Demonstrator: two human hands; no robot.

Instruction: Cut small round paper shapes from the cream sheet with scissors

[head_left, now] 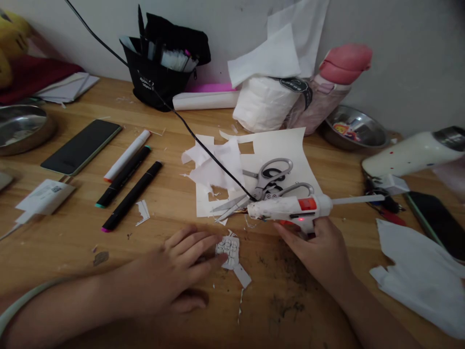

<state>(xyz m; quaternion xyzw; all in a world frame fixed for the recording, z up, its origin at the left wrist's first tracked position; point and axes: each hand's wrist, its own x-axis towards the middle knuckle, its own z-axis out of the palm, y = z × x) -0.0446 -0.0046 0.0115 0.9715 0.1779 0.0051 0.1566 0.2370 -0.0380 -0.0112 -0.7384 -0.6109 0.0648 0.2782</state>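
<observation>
My right hand (321,252) is wrapped round the handle of a white glue gun (290,208), whose nozzle points left and whose red light glows. A black cord (181,121) runs from the gun up across the desk. My left hand (174,271) lies flat on the wooden table (174,213), fingers stretched out, fingertips touching a small cut paper piece (229,251) with a printed pattern. Grey scissors (265,182) lie open on a cut white sheet (279,150) just behind the gun.
Three markers (127,177) and a dark phone (82,145) lie at the left, with a steel bowl (22,126) beyond. A black pencil pouch (163,63), tissue roll (265,102), pink bottle (334,82) and second bowl (354,128) stand at the back. White paper (417,276) lies at the right.
</observation>
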